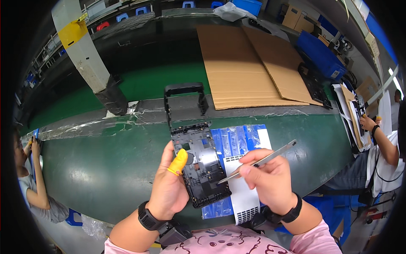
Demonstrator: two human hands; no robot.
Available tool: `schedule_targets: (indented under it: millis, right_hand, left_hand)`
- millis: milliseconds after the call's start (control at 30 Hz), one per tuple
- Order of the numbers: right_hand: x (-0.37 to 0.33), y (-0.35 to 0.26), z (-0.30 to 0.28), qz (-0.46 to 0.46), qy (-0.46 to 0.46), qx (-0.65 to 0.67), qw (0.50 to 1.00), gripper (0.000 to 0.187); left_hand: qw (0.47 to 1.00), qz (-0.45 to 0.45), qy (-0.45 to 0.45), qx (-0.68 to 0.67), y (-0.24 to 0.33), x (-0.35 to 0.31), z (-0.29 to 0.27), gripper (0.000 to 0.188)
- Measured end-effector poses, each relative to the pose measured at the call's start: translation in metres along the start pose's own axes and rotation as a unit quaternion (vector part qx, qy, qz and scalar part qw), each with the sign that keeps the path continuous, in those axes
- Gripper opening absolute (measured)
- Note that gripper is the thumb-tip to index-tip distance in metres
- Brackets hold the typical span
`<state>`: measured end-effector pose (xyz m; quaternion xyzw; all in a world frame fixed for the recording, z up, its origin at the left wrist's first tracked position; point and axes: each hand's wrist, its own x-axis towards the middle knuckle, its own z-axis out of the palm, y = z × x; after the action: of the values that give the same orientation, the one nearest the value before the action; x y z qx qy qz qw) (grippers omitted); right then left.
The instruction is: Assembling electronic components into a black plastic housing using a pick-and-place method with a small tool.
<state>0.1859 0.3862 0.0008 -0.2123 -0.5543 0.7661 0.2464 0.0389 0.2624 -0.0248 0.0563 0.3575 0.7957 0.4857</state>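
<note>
Grips a black housing (pixel 201 146) in the left hand (pixel 167 192), with mostly hidden fingers behind and a thumb in a yellow finger cot (pixel 179 161) laid over its 9 o'clock edge. Pinches metal tweezers (pixel 275 155) in the right hand (pixel 272 184), aimed toward 8 o'clock at the housing's lower face; cannot tell whether touching. Has the housing at 9 o'clock from the right fingertips (pixel 246 170), nearer to the left hand, above the green table (pixel 105 169). Points its open frame (pixel 168 106) between 11 and 12, with long axis running back between 5 and 6.
</note>
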Motion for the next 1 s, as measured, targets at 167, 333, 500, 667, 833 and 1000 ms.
schedule_targets:
  millis: [167, 333, 500, 667, 833, 1000]
  right_hand:
    - [0.001, 0.019, 0.022, -0.018, -0.016, 0.009, 1.0, 0.018]
    - [0.0, 0.031, 0.026, -0.018, 0.018, 0.046, 0.999, 0.018]
    - [-0.003, 0.031, 0.025, -0.022, 0.013, 0.044, 0.999, 0.017]
    - [-0.005, 0.034, 0.026, -0.022, 0.009, 0.031, 0.999, 0.017]
    - [-0.006, 0.032, 0.025, -0.028, 0.009, 0.034, 0.999, 0.017]
    - [0.001, 0.03, 0.023, -0.029, 0.013, 0.023, 0.999, 0.017]
  left_hand:
    - [1.0, -0.021, -0.016, -0.001, -0.002, 0.002, 0.002, 0.033]
    - [0.999, -0.023, -0.021, -0.01, 0.001, -0.001, 0.001, 0.034]
    - [1.0, -0.021, -0.012, -0.017, 0.0, -0.003, 0.0, 0.033]
    - [1.0, -0.008, -0.001, 0.006, -0.001, -0.006, 0.004, 0.035]
    - [1.0, -0.008, -0.005, 0.003, -0.004, -0.006, 0.004, 0.034]
    - [1.0, -0.012, -0.008, -0.005, 0.0, 0.001, 0.004, 0.038]
